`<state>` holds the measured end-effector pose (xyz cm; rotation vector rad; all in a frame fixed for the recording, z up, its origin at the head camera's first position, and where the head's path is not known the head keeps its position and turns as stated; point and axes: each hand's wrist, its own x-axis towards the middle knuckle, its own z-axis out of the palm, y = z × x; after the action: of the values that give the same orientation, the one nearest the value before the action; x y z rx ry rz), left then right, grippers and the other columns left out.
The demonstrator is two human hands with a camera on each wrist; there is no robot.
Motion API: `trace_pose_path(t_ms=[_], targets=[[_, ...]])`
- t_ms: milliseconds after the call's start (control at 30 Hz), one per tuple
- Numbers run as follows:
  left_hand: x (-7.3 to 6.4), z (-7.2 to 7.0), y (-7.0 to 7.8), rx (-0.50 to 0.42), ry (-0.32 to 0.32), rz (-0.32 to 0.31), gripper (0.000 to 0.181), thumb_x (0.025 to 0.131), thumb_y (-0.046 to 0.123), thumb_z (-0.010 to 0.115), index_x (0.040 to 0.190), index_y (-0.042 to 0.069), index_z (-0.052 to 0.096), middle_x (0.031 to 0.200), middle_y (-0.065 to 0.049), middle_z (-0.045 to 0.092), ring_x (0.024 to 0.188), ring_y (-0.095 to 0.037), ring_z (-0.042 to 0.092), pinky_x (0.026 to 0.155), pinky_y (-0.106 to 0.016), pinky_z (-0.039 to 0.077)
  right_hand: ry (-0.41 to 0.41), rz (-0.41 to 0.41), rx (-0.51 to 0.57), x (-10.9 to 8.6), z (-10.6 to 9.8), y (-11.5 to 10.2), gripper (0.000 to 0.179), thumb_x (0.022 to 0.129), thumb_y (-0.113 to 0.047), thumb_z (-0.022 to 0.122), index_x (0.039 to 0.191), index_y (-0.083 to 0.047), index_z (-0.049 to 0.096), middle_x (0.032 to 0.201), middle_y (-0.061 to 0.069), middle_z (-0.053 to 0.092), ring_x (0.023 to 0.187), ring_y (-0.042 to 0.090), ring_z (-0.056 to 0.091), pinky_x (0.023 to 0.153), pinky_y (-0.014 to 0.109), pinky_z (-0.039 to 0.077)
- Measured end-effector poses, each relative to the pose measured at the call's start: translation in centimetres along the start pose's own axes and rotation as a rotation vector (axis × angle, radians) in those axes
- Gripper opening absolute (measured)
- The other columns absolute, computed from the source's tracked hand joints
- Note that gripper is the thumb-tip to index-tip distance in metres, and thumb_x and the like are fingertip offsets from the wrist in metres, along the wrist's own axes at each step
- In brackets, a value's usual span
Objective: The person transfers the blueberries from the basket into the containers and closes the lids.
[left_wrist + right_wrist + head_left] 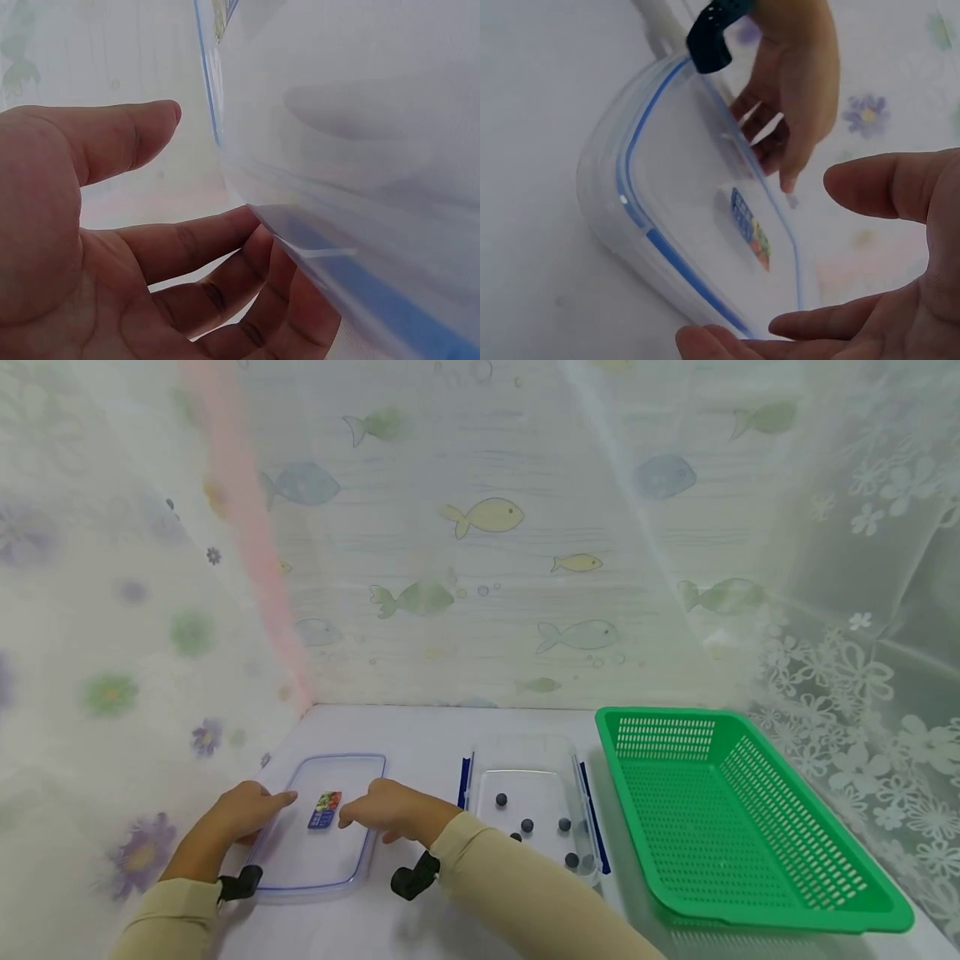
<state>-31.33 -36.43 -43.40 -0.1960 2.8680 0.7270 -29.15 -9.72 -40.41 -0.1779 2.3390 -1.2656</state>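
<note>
A flat, clear plastic container (315, 852) with a blue-lined top lies at the left of the white table. A small colourful label (325, 810) sits on its top. At the container's left edge is my left hand (243, 810), its thumb raised apart; in the left wrist view the fingertips (251, 217) touch the clear side. My right hand (393, 810) is by the right edge. The right wrist view shows its thumb (877, 184) held away from the fingers, which lie close to the blue rim; whether they touch it, I cannot tell.
Right of my right hand stands an open clear container (525, 760) with blue strips along both sides and several small dark balls (527, 826) inside. A large green plastic basket (637, 827) is at the far right. Printed translucent curtains (480, 568) enclose the table's back and sides.
</note>
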Motion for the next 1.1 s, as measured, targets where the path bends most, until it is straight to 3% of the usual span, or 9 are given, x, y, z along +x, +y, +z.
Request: trace_pose_path(t_ms=[100, 300, 433, 533, 667, 867, 1100], targets=[[0.1, 0.0, -0.4, -0.034, -0.001, -0.005, 0.053, 0.099, 0.052, 0.057, 0.079, 0.003, 0.056, 0.064, -0.002, 0.046, 0.054, -0.015, 0.048, 0.052, -0.029, 0.045, -0.002, 0.010, 0.058, 0.0, -0.1, -0.2, 0.071, 0.085, -0.031, 0.082, 0.143, -0.001, 0.052, 0.137, 0.010, 0.059, 0.119, 0.034, 0.062, 0.093, 0.051, 0.058], [0.2, 0.0, -0.9, -0.144, -0.038, -0.048, 0.050, 0.099, 0.051, 0.058, 0.072, 0.009, 0.052, 0.062, 0.000, 0.046, 0.055, -0.014, 0.047, 0.054, -0.029, 0.045, 0.046, 0.055, 0.114, -0.1, 0.0, -0.3, 0.066, 0.083, -0.028, 0.082, 0.137, -0.002, 0.056, 0.127, 0.012, 0.062, 0.106, 0.038, 0.065, 0.093, 0.053, 0.057], [0.1, -0.2, -1.0, -0.292, -0.068, -0.064, 0.053, 0.101, 0.049, 0.059, 0.094, -0.003, 0.059, 0.077, -0.005, 0.055, 0.072, -0.018, 0.056, 0.064, -0.030, 0.053, 0.085, 0.060, 0.155, -0.3, -0.3, -0.4, 0.068, 0.083, -0.028, 0.083, 0.139, -0.002, 0.055, 0.129, 0.012, 0.062, 0.107, 0.037, 0.064, 0.094, 0.055, 0.054], [-0.2, -0.7, -0.8, -0.419, -0.086, -0.069, 0.060, 0.102, 0.047, 0.060, 0.115, -0.011, 0.053, 0.093, -0.009, 0.057, 0.087, -0.021, 0.058, 0.074, -0.032, 0.058, 0.111, 0.045, 0.166, -0.5, -0.9, -0.6, 0.073, 0.082, -0.031, 0.082, 0.143, -0.002, 0.052, 0.136, 0.012, 0.060, 0.116, 0.037, 0.062, 0.098, 0.059, 0.052], [-0.5, -1.2, -0.2, -0.525, -0.107, -0.078, 0.058, 0.103, 0.044, 0.060, 0.120, -0.010, 0.051, 0.097, -0.008, 0.057, 0.092, -0.021, 0.058, 0.078, -0.034, 0.059, 0.144, 0.040, 0.209, -0.7, -1.9, -0.7, 0.078, 0.083, -0.034, 0.080, 0.146, -0.002, 0.048, 0.143, 0.013, 0.056, 0.125, 0.040, 0.058, 0.101, 0.063, 0.050], [-1.1, -1.7, 0.9, -0.563, -0.141, -0.010, 0.062, 0.106, 0.042, 0.056, 0.134, -0.013, 0.048, 0.106, -0.009, 0.057, 0.100, -0.023, 0.058, 0.084, -0.033, 0.058, 0.169, -0.007, 0.300, -1.1, -3.4, -0.9, 0.077, 0.085, -0.028, 0.079, 0.146, 0.002, 0.043, 0.144, 0.017, 0.052, 0.123, 0.041, 0.061, 0.097, 0.058, 0.054], [-1.6, -2.2, 2.3, -0.723, -0.162, 0.110, 0.052, 0.106, 0.033, 0.059, 0.132, -0.011, 0.052, 0.103, -0.003, 0.059, 0.098, -0.018, 0.059, 0.088, -0.030, 0.057, 0.180, -0.057, 0.281, -2.8, -6.2, -1.3, 0.063, 0.089, -0.026, 0.075, 0.139, 0.003, 0.051, 0.142, 0.012, 0.054, 0.127, 0.034, 0.060, 0.099, 0.048, 0.056]])
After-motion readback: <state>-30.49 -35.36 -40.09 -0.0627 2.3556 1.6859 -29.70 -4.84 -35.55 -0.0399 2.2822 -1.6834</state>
